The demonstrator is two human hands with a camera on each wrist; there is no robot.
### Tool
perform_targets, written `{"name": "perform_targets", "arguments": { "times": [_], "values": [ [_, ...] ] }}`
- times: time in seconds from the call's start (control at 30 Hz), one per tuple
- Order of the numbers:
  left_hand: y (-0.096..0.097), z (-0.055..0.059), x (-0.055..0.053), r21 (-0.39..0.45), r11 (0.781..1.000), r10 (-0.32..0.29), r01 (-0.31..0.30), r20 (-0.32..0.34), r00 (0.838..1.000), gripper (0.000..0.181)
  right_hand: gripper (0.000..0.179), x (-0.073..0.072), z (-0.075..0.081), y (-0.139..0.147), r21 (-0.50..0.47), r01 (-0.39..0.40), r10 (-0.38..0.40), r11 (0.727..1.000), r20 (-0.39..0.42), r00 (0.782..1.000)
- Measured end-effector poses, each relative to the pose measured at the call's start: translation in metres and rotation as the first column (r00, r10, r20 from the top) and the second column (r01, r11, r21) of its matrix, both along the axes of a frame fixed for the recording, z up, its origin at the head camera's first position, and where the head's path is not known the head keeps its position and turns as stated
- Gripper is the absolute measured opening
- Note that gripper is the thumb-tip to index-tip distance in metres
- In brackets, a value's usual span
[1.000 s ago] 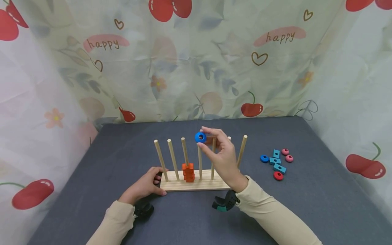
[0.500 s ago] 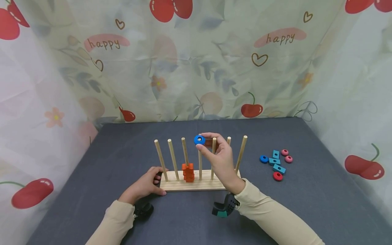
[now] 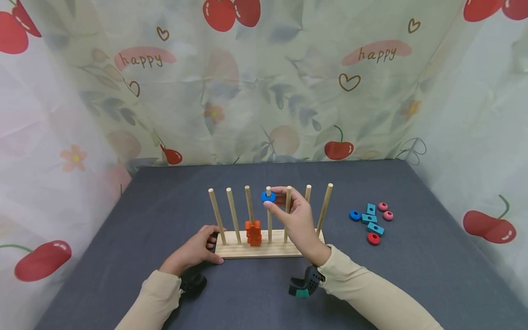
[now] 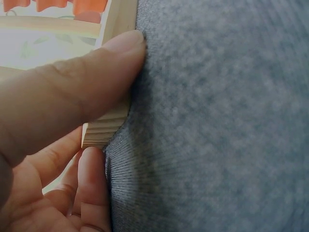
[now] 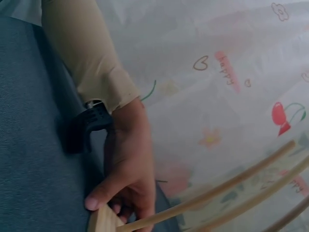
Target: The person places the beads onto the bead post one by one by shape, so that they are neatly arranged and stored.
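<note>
My left hand [image 3: 195, 251] grips the left end of a wooden peg board [image 3: 264, 253], thumb on its front edge and fingers behind. Up close in the left wrist view, the thumb [image 4: 82, 87] lies across the corner of the board. Between the thumb and fingers of my right hand [image 3: 301, 222] is a blue ring [image 3: 264, 198]. The ring is threaded on the fourth peg from the left [image 3: 270, 224], near its top. Orange blocks [image 3: 253, 233] are stacked low on the third peg. In the right wrist view only the left hand [image 5: 133, 164] shows.
Several loose pieces lie on the dark tabletop to the right: a blue ring [image 3: 355, 216], turquoise blocks [image 3: 375, 229], pink beads [image 3: 388, 216] and a red ring [image 3: 373, 239]. Upright pegs [image 3: 325, 208] stand around the right hand. A printed curtain [image 3: 247, 101] hangs behind.
My right hand has lowered the blue ring and tilted it flat; the peg's tip now sticks up through its hole. The left hand keeps its hold on the board.
</note>
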State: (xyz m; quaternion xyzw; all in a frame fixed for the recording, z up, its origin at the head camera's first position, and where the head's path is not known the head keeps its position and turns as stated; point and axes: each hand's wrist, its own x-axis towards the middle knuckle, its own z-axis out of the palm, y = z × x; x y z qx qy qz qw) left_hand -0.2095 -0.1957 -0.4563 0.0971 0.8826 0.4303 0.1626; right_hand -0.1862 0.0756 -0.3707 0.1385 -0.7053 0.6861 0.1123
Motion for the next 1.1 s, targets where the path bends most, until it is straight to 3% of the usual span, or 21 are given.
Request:
{"name": "perform_targets", "arguments": {
  "times": [0.3,0.5,1.1],
  "values": [
    [0.000,0.001,0.001,-0.003,1.000,0.002,-0.002,0.001,1.000,0.077,0.035,0.004,-0.034,0.002,-0.001,-0.024,0.024,1.000,0.125,0.992],
    [0.001,0.001,0.001,-0.012,1.000,0.017,-0.017,0.010,1.000,0.077,0.035,0.006,-0.059,0.004,0.065,-0.011,-0.001,0.998,0.188,0.982],
    [0.001,0.001,0.001,-0.008,1.000,0.018,-0.018,0.006,1.000,0.078,0.033,0.003,-0.093,0.001,0.161,0.015,-0.054,0.987,0.239,0.969]
  ]
}}
